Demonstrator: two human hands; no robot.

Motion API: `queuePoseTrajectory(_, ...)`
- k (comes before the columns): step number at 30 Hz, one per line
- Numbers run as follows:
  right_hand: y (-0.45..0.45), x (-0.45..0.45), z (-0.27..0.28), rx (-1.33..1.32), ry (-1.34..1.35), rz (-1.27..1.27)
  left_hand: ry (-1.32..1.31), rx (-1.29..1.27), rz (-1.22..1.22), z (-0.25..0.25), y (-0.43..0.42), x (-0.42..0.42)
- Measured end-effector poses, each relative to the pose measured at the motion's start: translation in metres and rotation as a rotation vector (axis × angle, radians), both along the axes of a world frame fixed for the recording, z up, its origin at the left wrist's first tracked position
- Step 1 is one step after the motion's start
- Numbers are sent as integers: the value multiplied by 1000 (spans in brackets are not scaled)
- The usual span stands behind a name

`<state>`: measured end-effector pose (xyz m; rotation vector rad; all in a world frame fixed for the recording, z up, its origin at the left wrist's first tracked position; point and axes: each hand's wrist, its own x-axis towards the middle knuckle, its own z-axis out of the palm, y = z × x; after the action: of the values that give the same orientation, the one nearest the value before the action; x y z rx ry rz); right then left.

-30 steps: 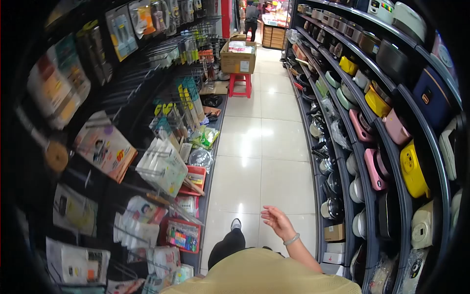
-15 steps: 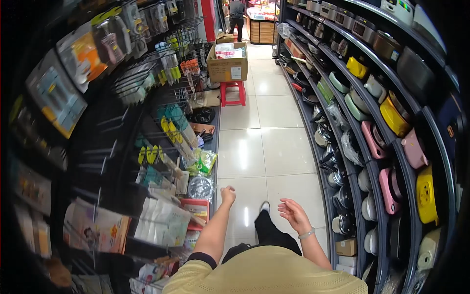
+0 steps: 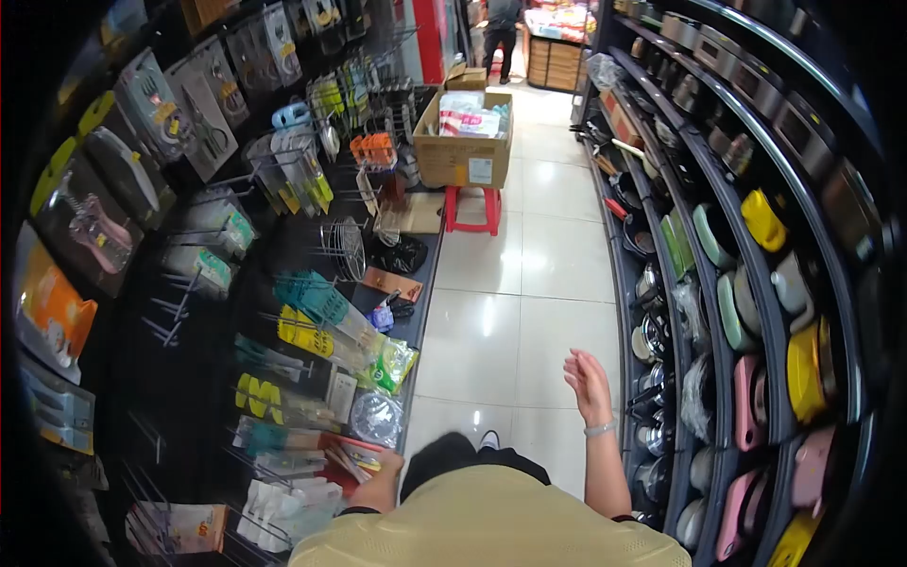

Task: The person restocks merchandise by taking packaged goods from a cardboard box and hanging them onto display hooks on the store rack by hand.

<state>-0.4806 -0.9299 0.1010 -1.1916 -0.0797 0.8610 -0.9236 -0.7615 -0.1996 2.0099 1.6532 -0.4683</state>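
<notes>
My right hand (image 3: 588,383) hangs over the tiled aisle floor, holding nothing, its fingers loosely stretched and a bracelet (image 3: 599,429) on the wrist. Low on the left, my left hand (image 3: 380,480) is beside a red tray-like package (image 3: 342,465) at the edge of the left shelf. Blur and the angle hide its fingers, so I cannot tell whether it touches the package. Just beyond it lie a round item in clear plastic wrap (image 3: 377,419) and a green and yellow packet (image 3: 390,365).
An open cardboard box (image 3: 463,163) of packets stands on a red stool (image 3: 474,210) ahead at the left. Pots and pans line the right shelves (image 3: 666,274). Hanging utensils and metal hooks (image 3: 175,317) project from the left rack. Farther down the aisle is a person (image 3: 501,36).
I have moved forward along the aisle, so the box and stool look nearer. My left hand has dropped back towards my side; my right hand stays raised ahead, slightly farther right.
</notes>
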Motion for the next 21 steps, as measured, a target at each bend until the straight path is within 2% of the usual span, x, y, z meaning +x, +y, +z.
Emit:
queuePoseTrajectory(1, 26, 11, 15, 23, -15, 35, 5, -37, 16, -1, -1, 0)
queuePoseTrajectory(2, 51, 21, 23, 53, -33, 66, 12, -83, 139, 2, -4, 4)
queuePoseTrajectory(4, 99, 38, 17, 69, -18, 164, 46, -134, 305, -2, 0, 19)
queuePoseTrajectory(6, 144, 48, 9, 78, 10, 263, 101, -146, 388, -35, 5, 30)
queuePoseTrajectory(9, 202, 54, -7, 87, 87, 463, 69, -119, 576, -52, 55, 88)
queuePoseTrajectory(13, 277, 97, -25, -89, 149, 686, 13, -210, 180, -38, 182, 199)
queuePoseTrajectory(15, 314, 133, -15, -122, 119, 632, -163, -139, 359, -23, 245, 260)
queuePoseTrajectory(16, 335, 155, -6, -134, 89, 593, -205, 8, 270, -27, 278, 289)
queuePoseTrajectory(17, 359, 178, 2, -138, 57, 552, -251, -102, 241, -39, 319, 315)
queuePoseTrajectory(19, 398, 221, 22, -9, 1, 470, -328, 28, 185, -18, 375, 375)
queuePoseTrajectory(21, 432, 258, 28, 63, -8, 367, -469, 21, 214, 3, 420, 427)
